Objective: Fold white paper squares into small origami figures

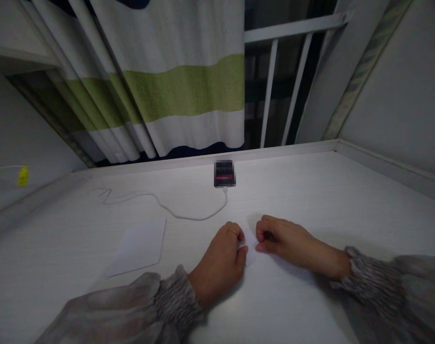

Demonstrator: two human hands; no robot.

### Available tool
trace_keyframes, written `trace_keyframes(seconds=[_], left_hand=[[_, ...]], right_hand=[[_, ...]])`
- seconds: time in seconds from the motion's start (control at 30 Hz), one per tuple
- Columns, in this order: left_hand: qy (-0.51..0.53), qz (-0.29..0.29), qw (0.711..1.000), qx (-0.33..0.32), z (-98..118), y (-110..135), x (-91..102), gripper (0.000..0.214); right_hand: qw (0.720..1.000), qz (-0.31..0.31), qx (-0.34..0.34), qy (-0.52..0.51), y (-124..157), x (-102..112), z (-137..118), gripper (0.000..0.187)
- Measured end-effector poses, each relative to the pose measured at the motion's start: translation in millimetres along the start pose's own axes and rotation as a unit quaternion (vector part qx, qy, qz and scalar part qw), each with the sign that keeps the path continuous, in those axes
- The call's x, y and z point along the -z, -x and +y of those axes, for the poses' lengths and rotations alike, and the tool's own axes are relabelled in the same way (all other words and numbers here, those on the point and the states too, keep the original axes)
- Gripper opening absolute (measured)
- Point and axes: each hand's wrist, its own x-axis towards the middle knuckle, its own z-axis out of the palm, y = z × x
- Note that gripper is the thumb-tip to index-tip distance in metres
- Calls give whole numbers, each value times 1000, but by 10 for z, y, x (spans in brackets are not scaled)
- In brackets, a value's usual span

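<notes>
A small piece of white paper [250, 248] lies on the white table [310, 200] between my two hands. My left hand [220, 263], with a ring on one finger, is curled and pinches the paper's left side. My right hand [289, 241] has its fingers bent and pinches the paper's right side. Most of the paper is hidden under the fingers. Both arms wear grey gathered sleeves.
A larger sheet of white paper [140, 246] lies to the left. A small dark device [224, 173] with a white cable [174, 210] stands near the table's far edge. Behind it hang a striped curtain [181, 91] and white window bars [291, 81]. Walls close in on both sides.
</notes>
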Motion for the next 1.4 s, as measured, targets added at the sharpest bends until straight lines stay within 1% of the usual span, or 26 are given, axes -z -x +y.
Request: trace_keyframes(seconds=[0.07, 0.13, 0.27, 0.33, 0.4, 0.47, 0.53, 0.6, 0.67, 0.73, 0.83, 0.9, 1.0, 1.1, 1.3, 1.4], left_hand=[[16, 3, 1000, 0, -6, 10, 0, 18], [28, 0, 1000, 5, -13, 13, 9, 23], [42, 0, 999, 26, -31, -2, 27, 25], [40, 1, 999, 26, -38, -10, 27, 23], [29, -2, 1000, 6, -43, -8, 22, 15], [6, -13, 999, -39, -52, 8, 17, 10], [-44, -31, 994, -95, -69, 37, 22, 17], [-126, -45, 980, -147, -90, 71, 44, 23], [-214, -67, 955, -196, -100, 99, 82, 27], [-278, -96, 926, -239, -84, 111, 123, 30], [-330, -133, 897, -264, -21, 96, 167, 32], [-345, -147, 888, -265, 16, 73, 181, 32], [-342, -158, 888, -263, 21, 46, 199, 31], [-312, -160, 898, -267, -33, 57, 233, 31], [-258, -137, 921, -258, -146, 133, 286, 33], [-249, -127, 923, -265, -182, 144, 283, 33]], right_hand=[[1000, -3, 3, -6, -5, 5, 6, 5], [1000, -4, 10, -9, -4, 7, 14, 5], [1000, -8, 15, -12, -1, 2, 31, 5], [1000, -11, 16, -16, -3, 0, 33, 5], [1000, -13, 15, -17, -5, 1, 30, 6], [1000, -15, 10, -14, -6, 7, 22, 6], [1000, -16, 5, -12, -5, 16, 11, 6], [1000, -17, 7, -14, -4, 26, -2, 5], [1000, -15, 12, -14, -1, 32, -11, 5], [1000, -13, 12, -11, 5, 33, -15, 5], [1000, -9, 8, -8, 15, 29, -12, 5], [1000, -11, 9, -3, 20, 27, -5, 5], [1000, -13, 12, 5, 20, 29, 6, 5], [1000, -12, 20, 3, 13, 32, 11, 5], [1000, -15, 22, -3, 5, 30, 6, 6], [1000, -15, 20, -5, 16, 32, 7, 6]])
